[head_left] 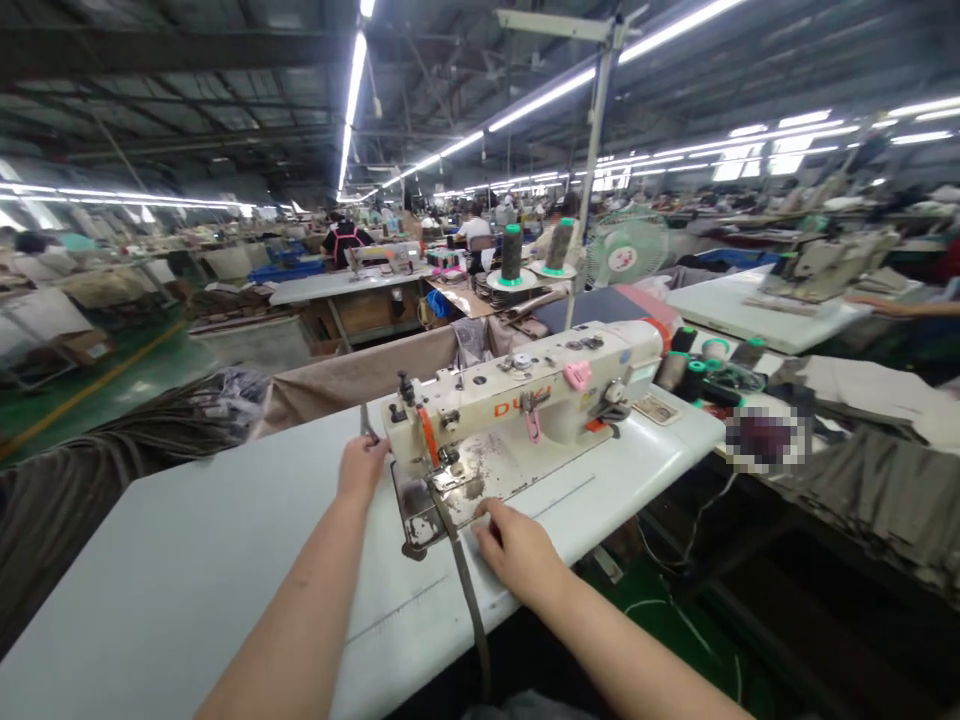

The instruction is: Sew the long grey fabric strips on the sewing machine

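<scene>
- Evidently the dark strap [465, 575] was the centre of things: it ran from the needle area of the sewing machine [487, 395] toward me and over the near edge of the bench [247, 560], its tail hanging.
- That loose tail, I judged, could have pulled the strap askew if it swung or caught on the edge.
- Fingers straying leftward could have been nipped near the needle, had the machine started.
- My right grip [517, 545] was just right of the strap, loosely curled, thumb parted from forefinger, nothing visible between; that forearm slanted in from lower right.
- My left grip [365, 467] was bent beside the machine's head, a pointed metal tool [367, 422] at its fingers; I couldn't tell whether it was held. That arm reached farther, almost straight.
</scene>
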{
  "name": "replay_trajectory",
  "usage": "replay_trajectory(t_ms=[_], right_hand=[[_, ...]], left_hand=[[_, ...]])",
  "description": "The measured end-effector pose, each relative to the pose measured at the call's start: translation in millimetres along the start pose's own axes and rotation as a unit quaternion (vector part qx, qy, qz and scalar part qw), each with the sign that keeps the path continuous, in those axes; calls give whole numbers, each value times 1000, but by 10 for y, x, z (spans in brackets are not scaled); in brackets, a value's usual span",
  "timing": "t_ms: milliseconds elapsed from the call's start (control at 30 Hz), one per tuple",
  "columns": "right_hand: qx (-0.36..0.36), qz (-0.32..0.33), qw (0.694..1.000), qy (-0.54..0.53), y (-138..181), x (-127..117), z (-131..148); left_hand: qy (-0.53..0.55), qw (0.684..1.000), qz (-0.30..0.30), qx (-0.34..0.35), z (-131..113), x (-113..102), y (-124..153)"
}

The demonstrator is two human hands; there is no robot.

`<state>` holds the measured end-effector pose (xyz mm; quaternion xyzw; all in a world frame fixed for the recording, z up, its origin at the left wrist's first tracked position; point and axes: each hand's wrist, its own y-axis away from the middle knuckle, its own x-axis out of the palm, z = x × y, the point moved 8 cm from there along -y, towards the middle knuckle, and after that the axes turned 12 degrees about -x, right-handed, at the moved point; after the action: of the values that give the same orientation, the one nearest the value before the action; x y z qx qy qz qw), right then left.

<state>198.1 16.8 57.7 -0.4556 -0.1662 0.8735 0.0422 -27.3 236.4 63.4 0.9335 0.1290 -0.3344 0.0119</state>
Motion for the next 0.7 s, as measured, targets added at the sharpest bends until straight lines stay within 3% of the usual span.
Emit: replay_trajectory(t_ms=[67,133,233,267,300,433,700], right_hand=[[35,-78,996,-20,16,-217,-225],[66,-164,984,-31,37,-444,-465],[94,-271,957,-42,42,-728,-766],[93,-292,951,-51,20,-791,-831],[88,-306,946,-61,-16,-838,-877],[53,-310,943,-112,-245,-899,-899],[32,-284,944,-165,-500,-861,-739]], left_hand=[[63,998,10,-14,107,-63,56],[223,972,43,-53,255,-100,138],[505,845,101,-147,509,-90,338],[552,809,107,-172,584,-92,426],[566,795,105,-189,651,-108,517],[554,799,90,-216,875,-186,896],[520,831,75,-183,1107,-358,1398]])
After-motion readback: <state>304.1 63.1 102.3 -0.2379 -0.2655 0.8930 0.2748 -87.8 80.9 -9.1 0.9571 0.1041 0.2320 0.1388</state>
